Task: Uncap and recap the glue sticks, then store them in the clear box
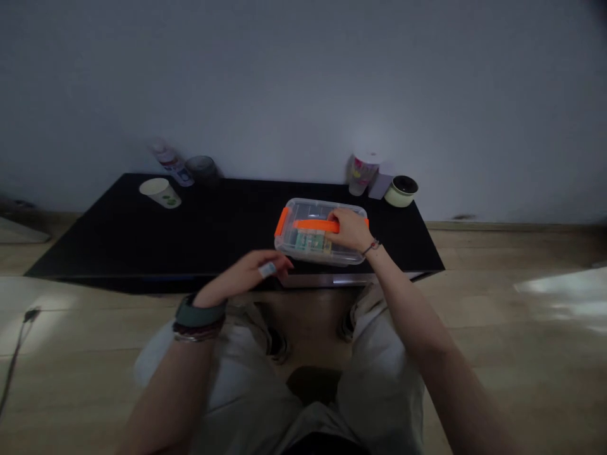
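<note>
A clear lidded box [300, 212] is being shown at the centre of the frame, supported near the front edge of a black surface [237, 221]. Its orange handle [307, 225] is being gripped by the right hand [349, 229], whose fingers are curling around the handle's right end. Small green and yellow items [310, 241] are being glimpsed through the plastic; their identity is being obscured by blur. The left hand [251, 272], left of lower centre, is being held with its fingers loosely parted and nothing grasped, just beside the box's lower left corner; whether contact is being made cannot be told. For good control, the grip should preferably be being taken nearer the handle's middle, since tilting is probably being favoured by an off-centre hold. Steadiness would likely be gained if the box's left end were being supported by the left hand, clear of the orange latch [281, 222]. At the upper left, a paper cup [165, 194] is being displayed well apart; at the upper right, a patterned cup [362, 174] and a pale pot [401, 196] are being seen, so sideways swings are best being avoided there.
</note>
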`<state>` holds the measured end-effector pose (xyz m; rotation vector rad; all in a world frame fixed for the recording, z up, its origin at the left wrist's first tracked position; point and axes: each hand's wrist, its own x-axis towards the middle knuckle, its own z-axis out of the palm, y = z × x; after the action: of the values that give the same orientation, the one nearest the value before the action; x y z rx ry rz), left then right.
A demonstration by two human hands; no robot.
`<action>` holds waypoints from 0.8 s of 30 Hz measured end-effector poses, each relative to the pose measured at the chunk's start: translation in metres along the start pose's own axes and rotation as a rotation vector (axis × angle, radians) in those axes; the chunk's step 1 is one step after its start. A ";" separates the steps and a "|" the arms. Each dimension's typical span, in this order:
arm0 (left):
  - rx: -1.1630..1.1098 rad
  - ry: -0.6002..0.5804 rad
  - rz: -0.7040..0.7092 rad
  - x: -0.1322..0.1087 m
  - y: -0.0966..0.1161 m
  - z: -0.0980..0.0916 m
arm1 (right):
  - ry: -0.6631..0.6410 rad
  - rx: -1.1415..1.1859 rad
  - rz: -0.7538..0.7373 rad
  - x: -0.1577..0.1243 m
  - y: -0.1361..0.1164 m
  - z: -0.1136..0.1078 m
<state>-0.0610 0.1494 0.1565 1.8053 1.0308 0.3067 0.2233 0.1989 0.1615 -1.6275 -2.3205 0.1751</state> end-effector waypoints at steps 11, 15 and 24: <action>-0.046 0.682 -0.164 0.079 -0.041 -0.043 | 0.184 -0.059 0.101 0.013 0.031 0.012; -0.078 0.588 -0.156 0.084 -0.048 -0.035 | 0.087 -0.071 0.460 0.001 0.044 0.009; 0.113 0.564 -0.261 0.090 -0.042 -0.031 | -0.053 0.032 0.534 0.006 0.055 0.012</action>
<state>-0.0466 0.2430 0.1144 1.6917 1.6881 0.6276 0.2672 0.2243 0.1364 -2.2119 -1.8510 0.3692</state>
